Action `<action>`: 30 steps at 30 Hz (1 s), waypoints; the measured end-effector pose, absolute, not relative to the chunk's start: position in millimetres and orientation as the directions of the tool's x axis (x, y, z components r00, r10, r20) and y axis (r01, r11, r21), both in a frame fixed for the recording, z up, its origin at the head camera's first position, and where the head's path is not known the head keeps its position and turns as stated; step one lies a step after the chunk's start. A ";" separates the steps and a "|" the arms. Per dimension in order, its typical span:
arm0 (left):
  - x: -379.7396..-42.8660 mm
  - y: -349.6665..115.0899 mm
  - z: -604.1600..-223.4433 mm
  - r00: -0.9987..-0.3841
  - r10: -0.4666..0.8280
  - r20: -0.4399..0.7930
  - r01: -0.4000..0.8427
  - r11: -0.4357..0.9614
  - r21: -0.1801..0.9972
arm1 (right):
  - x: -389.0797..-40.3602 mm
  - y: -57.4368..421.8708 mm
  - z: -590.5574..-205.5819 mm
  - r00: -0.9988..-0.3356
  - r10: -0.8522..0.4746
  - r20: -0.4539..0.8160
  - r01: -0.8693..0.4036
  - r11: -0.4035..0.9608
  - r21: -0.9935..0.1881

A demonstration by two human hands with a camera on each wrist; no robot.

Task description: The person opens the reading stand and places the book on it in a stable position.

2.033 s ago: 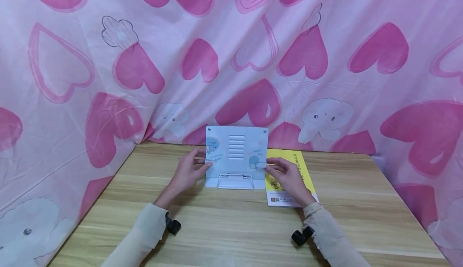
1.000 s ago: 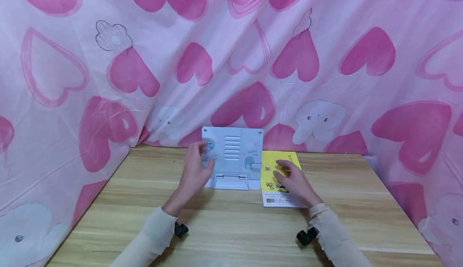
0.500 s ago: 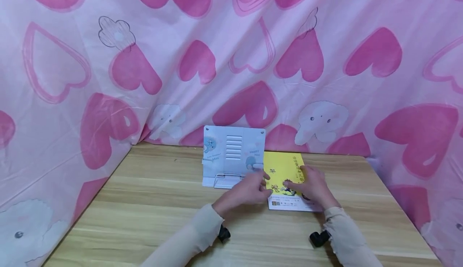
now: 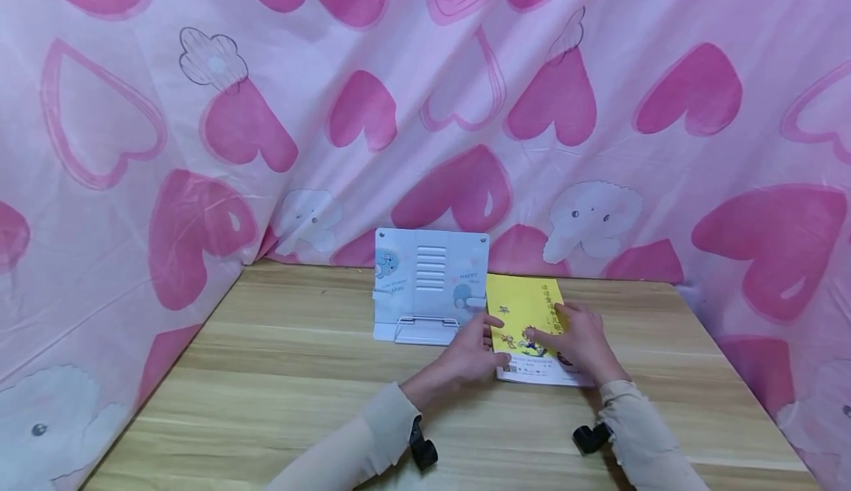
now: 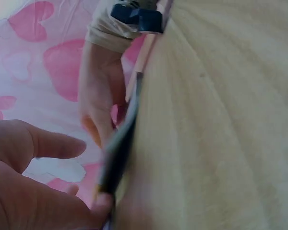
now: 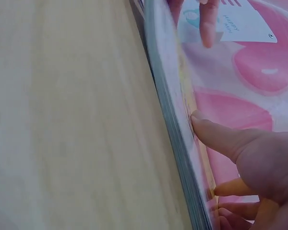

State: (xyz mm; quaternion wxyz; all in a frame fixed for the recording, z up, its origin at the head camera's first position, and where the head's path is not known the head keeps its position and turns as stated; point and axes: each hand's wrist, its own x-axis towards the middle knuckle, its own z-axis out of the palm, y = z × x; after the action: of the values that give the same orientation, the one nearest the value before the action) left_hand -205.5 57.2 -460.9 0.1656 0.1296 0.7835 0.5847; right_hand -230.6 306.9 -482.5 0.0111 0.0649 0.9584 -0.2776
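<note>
A book [image 4: 521,306] with a yellow cover and a white lower band lies on the wooden table. My left hand [image 4: 468,351] is at its left edge; in the left wrist view the thumb [image 5: 103,206] touches the book's edge, while the index finger [image 5: 69,147] is raised apart from the cover. My right hand [image 4: 581,340] grips the book's right side, thumb on the cover and the other fingers at the right edge, partly hidden. Left of the book stands a pale blue book stand [image 4: 432,269] with a wire foot, its lower right corner behind my left hand.
The wooden table [image 4: 299,388] stretches around the book and stand. A pink curtain [image 4: 425,107] printed with hearts hangs behind and along both sides. Black wrist cameras [image 4: 590,438] sit on both sleeves.
Both hands have left the book stand. My left hand has crossed rightward to the book's left edge, and my right hand has moved right and taken hold of the book's right side.
</note>
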 end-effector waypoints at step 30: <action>-210.6 52.9 -464.3 -0.919 0.392 -0.036 0.070 0.253 0.965 | -229.4 314.4 -471.2 -0.990 0.078 -0.119 0.142 0.618 -0.773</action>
State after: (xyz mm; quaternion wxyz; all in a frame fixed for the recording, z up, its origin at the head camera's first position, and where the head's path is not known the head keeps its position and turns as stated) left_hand -210.6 52.9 -464.3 0.1357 0.1481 0.7799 0.5928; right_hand -229.4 314.4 -471.2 0.0367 0.0611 0.8987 -0.4326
